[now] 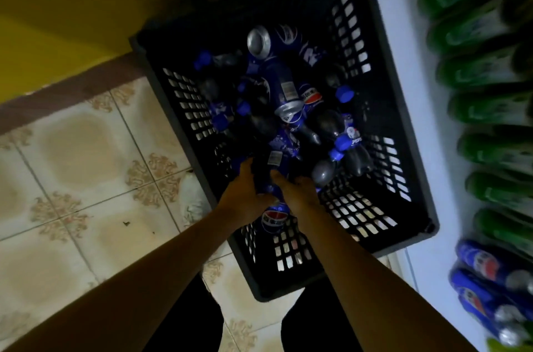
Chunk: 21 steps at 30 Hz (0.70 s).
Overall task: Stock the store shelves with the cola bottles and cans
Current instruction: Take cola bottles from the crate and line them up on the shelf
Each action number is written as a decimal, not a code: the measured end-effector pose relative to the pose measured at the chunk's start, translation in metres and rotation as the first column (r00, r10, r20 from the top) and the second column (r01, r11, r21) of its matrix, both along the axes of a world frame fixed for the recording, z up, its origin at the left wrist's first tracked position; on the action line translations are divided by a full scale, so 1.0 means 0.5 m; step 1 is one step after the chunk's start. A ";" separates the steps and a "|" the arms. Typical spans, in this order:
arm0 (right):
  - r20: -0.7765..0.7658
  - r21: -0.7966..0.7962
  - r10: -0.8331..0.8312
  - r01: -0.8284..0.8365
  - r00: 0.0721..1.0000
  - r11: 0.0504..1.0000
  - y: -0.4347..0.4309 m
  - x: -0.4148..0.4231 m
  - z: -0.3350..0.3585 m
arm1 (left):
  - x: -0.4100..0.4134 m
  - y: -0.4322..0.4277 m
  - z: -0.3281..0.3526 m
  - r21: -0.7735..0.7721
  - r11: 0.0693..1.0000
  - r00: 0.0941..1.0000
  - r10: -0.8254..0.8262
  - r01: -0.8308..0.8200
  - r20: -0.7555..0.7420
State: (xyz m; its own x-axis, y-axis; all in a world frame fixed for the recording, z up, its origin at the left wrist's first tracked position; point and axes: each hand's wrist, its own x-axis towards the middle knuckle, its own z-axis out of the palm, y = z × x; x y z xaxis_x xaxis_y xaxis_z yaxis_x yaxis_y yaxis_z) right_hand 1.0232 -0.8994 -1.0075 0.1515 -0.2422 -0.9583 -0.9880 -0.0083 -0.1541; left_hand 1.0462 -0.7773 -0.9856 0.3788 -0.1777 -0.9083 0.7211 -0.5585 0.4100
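A: Left side, quick.
B: Tiled floor [86, 155]. A white shoe [191, 201] sits just left of the left hand [245, 196].
A: Left hand state?
B: Fingers curled round the left side of a blue cola container [274, 216], gripping it. Can or bottle, cannot tell.
A: Right hand [300, 196]?
B: Same container, clasped from the right side. It sits between both hands, low inside the black crate [408, 121].
A: Beyond the hands?
B: Loose cola cans [284, 86] and dark cola bottles [359, 162] with blue caps, piled in the crate just past the fingertips.
A: Right of the right hand?
B: A white shelf [427, 109] touching the crate's far side. It carries a row of green bottles [476, 72]. Nearer the person are shelved blue cans [484, 273]. It's blurred there.
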 end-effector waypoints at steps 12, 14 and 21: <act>-0.105 0.035 0.019 -0.015 0.994 0.999 -0.038 0.037 0.009 | -0.008 -0.014 0.030 -0.046 0.998 0.997 -0.056 0.054 -0.060; -0.104 0.054 0.043 -0.037 0.994 0.998 -0.056 0.042 0.083 | 0.000 -0.009 0.109 -0.015 0.976 0.975 -0.217 0.218 0.055; 0.060 -0.078 0.586 -0.582 0.808 0.810 -0.111 0.084 0.525 | 0.070 -0.007 0.486 0.081 0.793 0.717 -0.584 0.604 0.380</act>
State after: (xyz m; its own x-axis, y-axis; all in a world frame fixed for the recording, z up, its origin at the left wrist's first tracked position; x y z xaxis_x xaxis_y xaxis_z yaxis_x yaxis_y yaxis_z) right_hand 1.0654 -0.9548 -0.7450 0.3536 -0.1345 -0.9257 -0.7788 -0.5905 -0.2118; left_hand 1.0813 -0.7807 -0.7427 0.4813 -0.5181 -0.7070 0.0365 -0.7941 0.6067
